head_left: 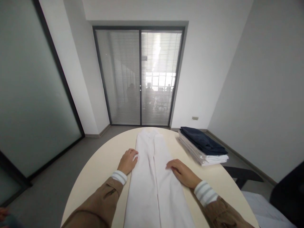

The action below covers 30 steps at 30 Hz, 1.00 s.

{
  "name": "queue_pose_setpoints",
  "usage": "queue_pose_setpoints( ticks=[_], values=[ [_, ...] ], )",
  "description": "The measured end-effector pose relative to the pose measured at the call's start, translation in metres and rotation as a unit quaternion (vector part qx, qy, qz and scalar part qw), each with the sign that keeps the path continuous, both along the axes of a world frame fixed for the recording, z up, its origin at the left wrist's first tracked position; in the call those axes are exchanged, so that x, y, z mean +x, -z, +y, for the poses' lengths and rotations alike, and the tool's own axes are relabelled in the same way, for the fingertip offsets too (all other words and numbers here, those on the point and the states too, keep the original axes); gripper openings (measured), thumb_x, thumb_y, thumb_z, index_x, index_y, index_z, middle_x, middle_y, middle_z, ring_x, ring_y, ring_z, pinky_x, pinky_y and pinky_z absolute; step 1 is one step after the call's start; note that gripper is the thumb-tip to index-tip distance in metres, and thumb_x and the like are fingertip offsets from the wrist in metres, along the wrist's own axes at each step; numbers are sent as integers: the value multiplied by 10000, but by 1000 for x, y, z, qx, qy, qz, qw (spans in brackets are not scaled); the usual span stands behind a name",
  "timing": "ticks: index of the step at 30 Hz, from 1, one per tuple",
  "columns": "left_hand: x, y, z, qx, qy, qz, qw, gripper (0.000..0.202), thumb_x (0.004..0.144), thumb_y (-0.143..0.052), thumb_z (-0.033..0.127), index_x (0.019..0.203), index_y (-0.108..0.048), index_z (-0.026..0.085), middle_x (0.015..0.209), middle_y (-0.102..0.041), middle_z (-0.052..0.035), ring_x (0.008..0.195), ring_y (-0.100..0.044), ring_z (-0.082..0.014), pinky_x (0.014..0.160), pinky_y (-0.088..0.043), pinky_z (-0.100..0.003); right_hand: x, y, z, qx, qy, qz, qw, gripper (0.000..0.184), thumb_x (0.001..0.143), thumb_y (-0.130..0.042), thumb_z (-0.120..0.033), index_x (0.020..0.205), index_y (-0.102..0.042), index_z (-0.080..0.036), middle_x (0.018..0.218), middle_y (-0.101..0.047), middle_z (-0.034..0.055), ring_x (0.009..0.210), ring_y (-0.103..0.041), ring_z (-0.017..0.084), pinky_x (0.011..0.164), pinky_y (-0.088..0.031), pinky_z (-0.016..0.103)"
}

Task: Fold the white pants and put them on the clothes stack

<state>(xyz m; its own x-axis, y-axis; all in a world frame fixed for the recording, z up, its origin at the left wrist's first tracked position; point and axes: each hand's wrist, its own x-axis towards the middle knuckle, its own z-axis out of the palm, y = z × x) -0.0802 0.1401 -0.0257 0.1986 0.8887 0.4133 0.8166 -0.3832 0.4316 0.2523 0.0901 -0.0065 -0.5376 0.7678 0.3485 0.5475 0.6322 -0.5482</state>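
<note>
A white collared garment [142,186], its sides folded in to make a long strip, lies on the round cream table [102,158] with its collar at the far end. Two folded edges meet along a seam down its middle. My left hand [127,161] rests at the garment's left edge, fingers bent and thumb apart. On the right edge lies my right hand [184,173], fingertips touching the cloth and the thumb below them. Neither hand visibly pinches the fabric. The near end of the garment runs out of view at the bottom.
A stack of folded white clothes [204,159] with a dark navy garment [204,141] on top stands at the table's right rim. A black chair part [242,174] and a pale white item [266,205] are beyond the right edge. Glass doors with blinds [140,79] stand behind.
</note>
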Motion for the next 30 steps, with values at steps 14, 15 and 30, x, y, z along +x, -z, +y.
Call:
queue_pose_setpoints(
  ticks=[14, 15, 30],
  values=[
    [4, -7, -25, -39, 65, 131, 988, 428, 900, -579, 403, 1290, -610, 231, 1427, -515, -121, 1318, -451, -335, 1099, -352, -519, -2, 1, -25, -47, 53, -165, 984, 607, 877, -540, -611, 1415, -489, -334, 1597, -270, 83, 1479, -168, 352, 1165, -125, 627],
    [5, -11, -27, -26, 62, 124, 990, 382, 901, -576, 377, 1239, -637, 209, 1357, -569, -126, 1254, -508, -312, 1067, -394, -480, -3, 0, -24, -29, 65, -157, 985, 591, 870, -557, -602, 1385, -527, -314, 1572, -325, 99, 1461, -226, 351, 1165, -165, 607],
    [17, -14, -41, -4, 104, 128, 986, 251, 921, -531, 277, 1141, -641, 224, 1177, -641, -80, 1082, -575, -244, 963, -450, -395, -12, 12, -1, -27, 101, -163, 981, 708, 897, -479, -634, 1485, -399, -248, 1580, -302, 106, 1468, -223, 321, 1179, -136, 588]
  ],
)
